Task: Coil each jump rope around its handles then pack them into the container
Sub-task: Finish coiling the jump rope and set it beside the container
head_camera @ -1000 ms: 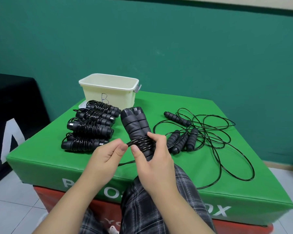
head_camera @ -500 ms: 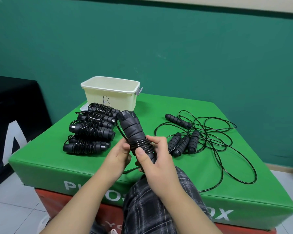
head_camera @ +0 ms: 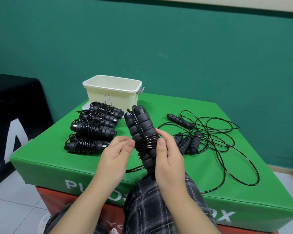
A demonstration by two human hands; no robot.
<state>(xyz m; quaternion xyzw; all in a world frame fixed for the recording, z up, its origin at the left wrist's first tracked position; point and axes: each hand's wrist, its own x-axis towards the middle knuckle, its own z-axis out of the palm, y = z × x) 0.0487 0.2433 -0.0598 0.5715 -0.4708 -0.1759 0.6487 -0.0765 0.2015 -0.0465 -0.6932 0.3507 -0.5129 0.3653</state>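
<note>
Hands (head_camera: 169, 159) grasping half-coiled rope handles (head_camera: 142, 130), 4 coiled ropes (head_camera: 91, 130) before container (head_camera: 112, 92), loose ropes (head_camera: 210, 132) right.

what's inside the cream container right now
Only the far inner wall of the cream container shows, and no rope rises above the rim. Its near wall hides the floor, so the contents cannot be told. Four coiled ropes lie on the green box in front of it.

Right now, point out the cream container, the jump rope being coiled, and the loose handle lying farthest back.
cream container (head_camera: 108, 96): head view, front wall.
jump rope being coiled (head_camera: 146, 140): head view, wound cord.
loose handle (head_camera: 179, 121): head view, foam grip's middle.
</note>
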